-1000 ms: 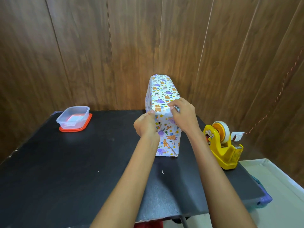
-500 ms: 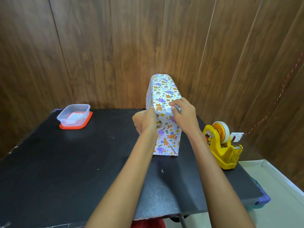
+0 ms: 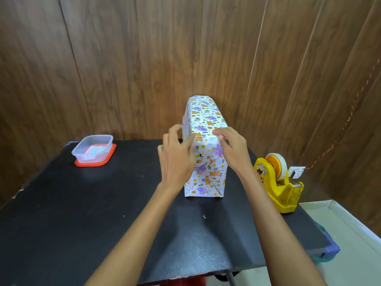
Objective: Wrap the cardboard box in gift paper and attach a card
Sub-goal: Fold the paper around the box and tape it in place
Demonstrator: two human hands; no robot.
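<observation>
Fingers of my right hand lie bent over the near top edge of the wrapped box, their tips pressing the paper down at the fold and gripping nothing that I can see. My left hand sits at the box's left side with its fingers spread and loose, only the thumb touching the near top corner. The box stands upright on the worktop, toward the back and close to the wooden wall, fully covered in patterned paper, with folded flaps showing on the face toward me. I judge the step in hand to be creasing and settling this end fold before taping. To do it well I would run the right fingertips along the edge from corner to corner, pushing downward rather than away, since a tall narrow box like this could tip backward. The left hand should brace the side flat so the paper does not slide or bulge. One hand ought to hold the flap while the other fetches tape from the dispenser, which stands near on the right. By count I see one box, two hands, one yellow dispenser carrying one roll of tape, one clear tub resting on one orange lid well apart to the left, and one small tag on a string past the dispenser. Whether that is the card I cannot tell.
</observation>
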